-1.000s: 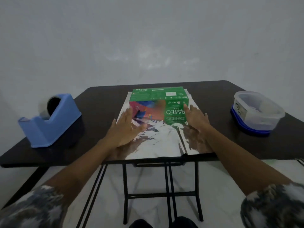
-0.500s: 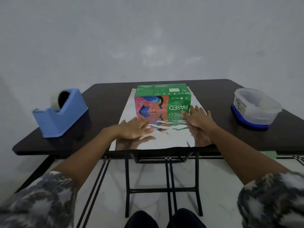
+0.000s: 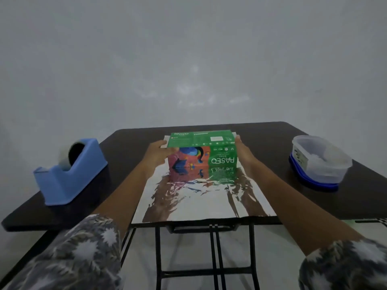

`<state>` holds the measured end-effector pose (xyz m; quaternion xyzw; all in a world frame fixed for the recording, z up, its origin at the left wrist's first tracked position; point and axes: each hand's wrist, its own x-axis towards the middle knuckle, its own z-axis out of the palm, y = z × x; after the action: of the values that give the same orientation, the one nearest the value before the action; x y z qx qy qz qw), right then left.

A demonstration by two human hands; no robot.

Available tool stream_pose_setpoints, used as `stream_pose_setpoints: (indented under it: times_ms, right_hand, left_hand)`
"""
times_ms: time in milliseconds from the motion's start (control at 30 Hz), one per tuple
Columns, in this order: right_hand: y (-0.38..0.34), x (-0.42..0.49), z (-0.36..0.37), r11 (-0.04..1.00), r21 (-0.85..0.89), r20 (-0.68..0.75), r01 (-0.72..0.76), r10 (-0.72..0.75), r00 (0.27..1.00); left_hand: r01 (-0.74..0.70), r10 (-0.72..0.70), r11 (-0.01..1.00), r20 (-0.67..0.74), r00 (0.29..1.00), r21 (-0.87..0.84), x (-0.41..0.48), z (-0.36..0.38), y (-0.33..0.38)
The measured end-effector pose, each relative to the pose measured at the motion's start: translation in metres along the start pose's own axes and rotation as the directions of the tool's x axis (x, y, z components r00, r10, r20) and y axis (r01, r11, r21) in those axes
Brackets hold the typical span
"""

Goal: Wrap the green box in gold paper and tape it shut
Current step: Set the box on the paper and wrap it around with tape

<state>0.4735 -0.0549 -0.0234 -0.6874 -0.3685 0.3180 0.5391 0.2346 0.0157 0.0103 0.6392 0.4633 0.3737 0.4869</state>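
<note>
On the dark table [image 3: 272,143], left hand [image 3: 158,152] grips the green box [image 3: 209,151], right hand [image 3: 244,152] presses flat opposite

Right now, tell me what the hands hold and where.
The box, clasped between both hands: left hand on its left end, thumb over the front; right hand flat against its right end.

Dim Room, Bare Wall, Dark Folding Table

A plain grey-white wall [image 3: 188,59] fills the upper half of the frame, faintly mottled near its centre. Below it stands a dark table [image 3: 129,147] with rounded corners, carried on a black metal frame [image 3: 158,258] at lower centre. Pale glossy floor [image 3: 188,252] shows beneath. The light is dull and even.
</note>
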Motion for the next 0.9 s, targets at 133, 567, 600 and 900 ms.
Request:
stream_pose_setpoints:
  times_ms: [133,567,600,900]
  right_hand:
    - [0.003,0.004,-0.001,0.996,0.091,0.022,-0.026,0.024,0.999]
    - [-0.017,0.045,-0.033,0.961,0.268,-0.220,-0.068,0.130,0.967]
    - [-0.022,0.055,-0.035,0.972,0.220,-0.264,-0.084,0.142,0.954]
    - [-0.009,0.156,-0.033,0.725,-0.666,0.047,0.176,-0.194,0.980]
  left_hand:
    - [-0.066,0.068,0.997,-0.072,0.995,0.033,0.006,0.006,-0.004]
    - [-0.014,0.046,0.971,-0.131,0.990,0.238,0.064,-0.023,0.017]
    - [-0.029,0.070,0.945,-0.115,0.991,0.325,0.074,-0.026,0.021]
    - [-0.238,0.070,0.655,0.257,0.964,0.717,0.193,-0.015,0.017]
